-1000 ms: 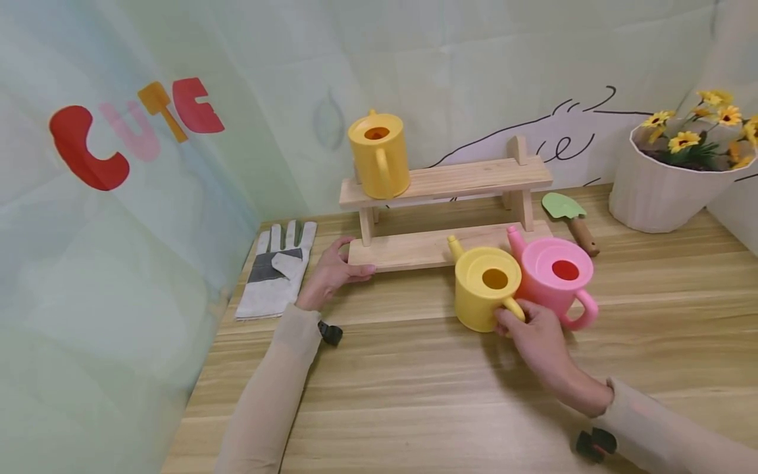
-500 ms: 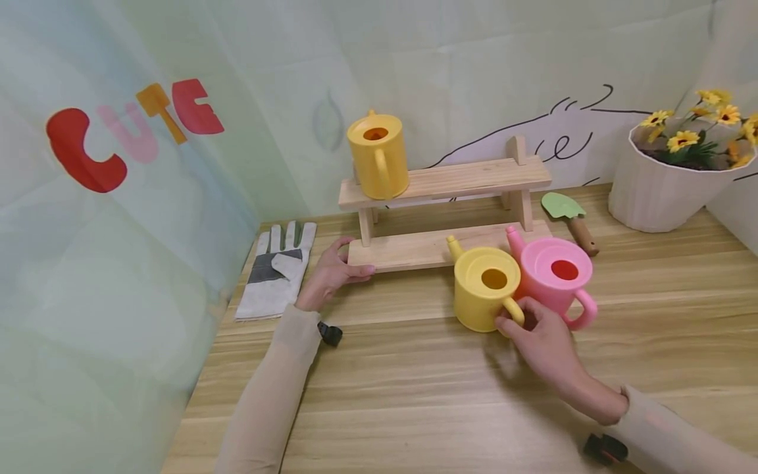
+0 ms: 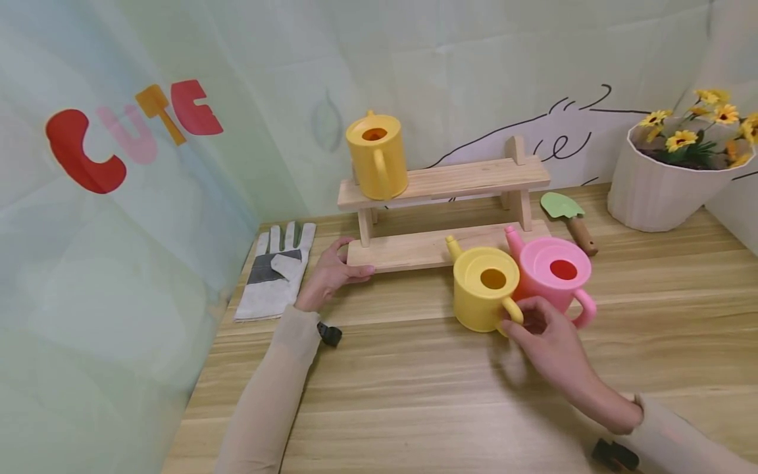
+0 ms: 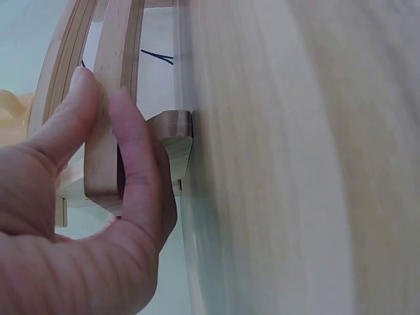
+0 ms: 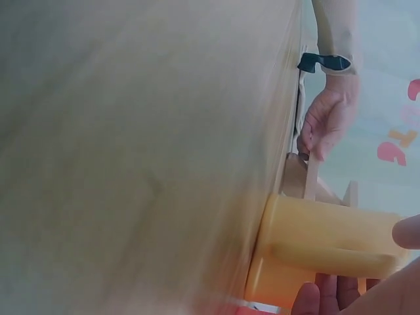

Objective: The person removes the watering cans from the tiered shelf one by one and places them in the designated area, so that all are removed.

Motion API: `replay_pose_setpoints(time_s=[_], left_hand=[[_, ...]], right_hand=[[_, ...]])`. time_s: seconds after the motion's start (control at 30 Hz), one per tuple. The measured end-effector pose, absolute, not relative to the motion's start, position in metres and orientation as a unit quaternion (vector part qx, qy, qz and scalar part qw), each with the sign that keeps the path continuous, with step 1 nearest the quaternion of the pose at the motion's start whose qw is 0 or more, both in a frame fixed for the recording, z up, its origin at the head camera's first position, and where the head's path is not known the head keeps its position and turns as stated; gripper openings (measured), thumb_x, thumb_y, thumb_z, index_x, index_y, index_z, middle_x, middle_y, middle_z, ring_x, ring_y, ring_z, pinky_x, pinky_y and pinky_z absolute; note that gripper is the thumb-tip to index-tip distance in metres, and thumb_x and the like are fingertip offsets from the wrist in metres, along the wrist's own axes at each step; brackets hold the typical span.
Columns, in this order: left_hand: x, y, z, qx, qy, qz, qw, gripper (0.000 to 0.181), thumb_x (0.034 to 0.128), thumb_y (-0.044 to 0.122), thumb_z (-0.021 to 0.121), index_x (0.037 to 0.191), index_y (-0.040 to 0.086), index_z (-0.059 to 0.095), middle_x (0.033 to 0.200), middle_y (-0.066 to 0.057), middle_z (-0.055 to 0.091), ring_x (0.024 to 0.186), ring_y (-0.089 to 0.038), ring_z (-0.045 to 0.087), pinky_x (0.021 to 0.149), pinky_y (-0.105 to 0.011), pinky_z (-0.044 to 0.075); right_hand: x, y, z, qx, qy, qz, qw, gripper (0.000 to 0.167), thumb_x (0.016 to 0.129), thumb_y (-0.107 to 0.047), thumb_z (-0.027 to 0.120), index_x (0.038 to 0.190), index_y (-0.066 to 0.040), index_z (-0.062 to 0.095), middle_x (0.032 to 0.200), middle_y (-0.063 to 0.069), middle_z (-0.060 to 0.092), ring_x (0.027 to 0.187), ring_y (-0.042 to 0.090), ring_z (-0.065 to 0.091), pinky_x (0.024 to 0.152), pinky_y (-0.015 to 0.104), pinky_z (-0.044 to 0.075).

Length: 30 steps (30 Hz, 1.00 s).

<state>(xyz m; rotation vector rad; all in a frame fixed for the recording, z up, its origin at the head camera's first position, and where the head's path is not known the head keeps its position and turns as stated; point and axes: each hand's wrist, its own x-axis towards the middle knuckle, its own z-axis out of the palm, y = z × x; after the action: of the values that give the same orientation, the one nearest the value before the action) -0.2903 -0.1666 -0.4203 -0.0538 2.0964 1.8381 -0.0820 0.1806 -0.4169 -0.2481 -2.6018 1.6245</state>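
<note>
"Watering can (image 3: 476, 303), the yellow one: where is it?"

"Right at my right fingers, upright on the table (image 3: 403, 382), spout pointing away from me. My right hand (image 3: 551, 336) is at its handle (image 3: 512, 309), thumb to one side and bent fingers to the other."

"Are they clamped on it?"

"I can't tell. The handle lies between thumb and fingers, but whether they pinch it doesn't show."

"What's next to them?"

"A pink watering can (image 3: 541, 280), just beyond my right knuckles and beside the yellow one. I can't tell if those two touch."

"And the left?"

"My left hand (image 3: 336, 270) grips the near end of the wooden shelf (image 3: 408, 250), thumb and fingers clamped on opposite sides of the lower board. Above those fingers, on the upper board, stands a second yellow can (image 3: 362, 164), handle facing me. To their left lies a work glove (image 3: 275, 289)."

"Farther off?"

"Past my right fingers, near the shelf's other end, a green trowel (image 3: 562, 205) lies on the table. Beyond and right of that stands a white pot (image 3: 657, 194) of yellow flowers (image 3: 725, 114)."
</note>
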Motion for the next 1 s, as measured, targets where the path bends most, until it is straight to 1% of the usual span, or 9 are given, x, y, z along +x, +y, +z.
replay_pose_setpoints(time_s=[0.2, 0.3, 0.37, 0.5, 0.57, 0.63, 0.77, 0.83, 1.0], left_hand=[[-0.290, -0.167, -0.420, -0.021, 0.736, 0.654, 0.176, 0.098, 0.0925, -0.015, 0.077, 0.171, 0.005, 0.021, 0.131, -0.024, 0.061, 0.072, -0.010, 0.077, 0.074, -0.021, 0.069], [-0.289, -0.167, -0.419, -0.021, 0.736, 0.654, 0.176, 0.098, 0.0926, -0.015, 0.077, 0.171, 0.005, 0.021, 0.130, -0.024, 0.062, 0.072, -0.010, 0.076, 0.073, -0.021, 0.069], [-0.289, -0.167, -0.419, -0.021, 0.736, 0.654, 0.176, 0.098, 0.0927, -0.015, 0.077, 0.171, 0.006, 0.022, 0.131, -0.025, 0.061, 0.073, -0.010, 0.076, 0.074, -0.021, 0.069], [-0.289, -0.167, -0.419, -0.025, 0.738, 0.651, 0.176, 0.098, 0.0926, -0.014, 0.077, 0.171, 0.006, 0.022, 0.136, -0.027, 0.060, 0.075, -0.010, 0.076, 0.074, -0.021, 0.069], [-0.289, -0.167, -0.419, -0.027, 0.738, 0.650, 0.176, 0.097, 0.0926, -0.014, 0.078, 0.171, 0.007, 0.023, 0.139, -0.028, 0.059, 0.076, -0.010, 0.076, 0.074, -0.021, 0.069], [-0.289, -0.167, -0.419, -0.030, 0.739, 0.649, 0.177, 0.097, 0.0927, -0.014, 0.078, 0.171, 0.007, 0.024, 0.141, -0.029, 0.058, 0.077, -0.010, 0.076, 0.074, -0.021, 0.069], [-0.290, -0.167, -0.420, -0.031, 0.738, 0.650, 0.177, 0.097, 0.0924, -0.014, 0.078, 0.170, 0.007, 0.024, 0.143, -0.031, 0.058, 0.077, -0.011, 0.076, 0.074, -0.022, 0.070], [-0.290, -0.167, -0.420, -0.030, 0.738, 0.650, 0.178, 0.097, 0.0926, -0.014, 0.078, 0.170, 0.008, 0.024, 0.145, -0.031, 0.057, 0.077, -0.011, 0.076, 0.075, -0.022, 0.070], [-0.291, -0.167, -0.420, -0.030, 0.740, 0.648, 0.180, 0.095, 0.0931, -0.013, 0.078, 0.169, 0.008, 0.026, 0.146, -0.032, 0.058, 0.078, -0.011, 0.077, 0.076, -0.023, 0.070]], right_hand=[[-0.078, 0.183, -0.414, -0.070, -0.844, 0.530, 0.041, 0.034, 0.101, -0.016, 0.080, 0.125, 0.000, 0.063, 0.119, 0.017, 0.073, 0.095, -0.003, 0.062, 0.083, 0.005, 0.055], [-0.076, 0.183, -0.413, -0.063, -0.837, 0.540, 0.066, 0.035, 0.100, -0.011, 0.080, 0.126, 0.001, 0.061, 0.118, 0.018, 0.072, 0.093, -0.006, 0.062, 0.081, 0.005, 0.056], [-0.075, 0.184, -0.412, -0.056, -0.832, 0.544, 0.090, 0.035, 0.099, -0.008, 0.080, 0.126, 0.002, 0.060, 0.114, 0.013, 0.071, 0.093, -0.006, 0.062, 0.081, 0.005, 0.057], [-0.076, 0.186, -0.409, -0.035, -0.828, 0.542, 0.137, 0.033, 0.096, -0.004, 0.081, 0.122, 0.002, 0.062, 0.106, -0.003, 0.067, 0.092, -0.008, 0.063, 0.081, 0.004, 0.056], [-0.076, 0.187, -0.406, -0.025, -0.829, 0.539, 0.149, 0.032, 0.096, -0.003, 0.081, 0.122, 0.001, 0.062, 0.105, -0.006, 0.067, 0.093, -0.007, 0.063, 0.081, 0.005, 0.056], [-0.077, 0.188, -0.402, -0.020, -0.831, 0.535, 0.153, 0.033, 0.097, -0.003, 0.080, 0.124, 0.001, 0.061, 0.108, -0.003, 0.067, 0.093, -0.007, 0.063, 0.080, 0.006, 0.057], [-0.079, 0.190, -0.392, -0.016, -0.843, 0.516, 0.151, 0.039, 0.098, -0.005, 0.080, 0.129, 0.000, 0.057, 0.115, 0.009, 0.068, 0.095, -0.007, 0.061, 0.077, 0.006, 0.056], [-0.081, 0.191, -0.386, -0.010, -0.848, 0.508, 0.153, 0.041, 0.098, -0.007, 0.080, 0.131, 0.000, 0.056, 0.117, 0.013, 0.068, 0.097, -0.007, 0.060, 0.077, 0.005, 0.056], [-0.087, 0.191, -0.370, 0.012, -0.851, 0.501, 0.158, 0.044, 0.098, -0.008, 0.081, 0.133, 0.000, 0.055, 0.120, 0.013, 0.066, 0.101, -0.004, 0.059, 0.080, 0.003, 0.054]])
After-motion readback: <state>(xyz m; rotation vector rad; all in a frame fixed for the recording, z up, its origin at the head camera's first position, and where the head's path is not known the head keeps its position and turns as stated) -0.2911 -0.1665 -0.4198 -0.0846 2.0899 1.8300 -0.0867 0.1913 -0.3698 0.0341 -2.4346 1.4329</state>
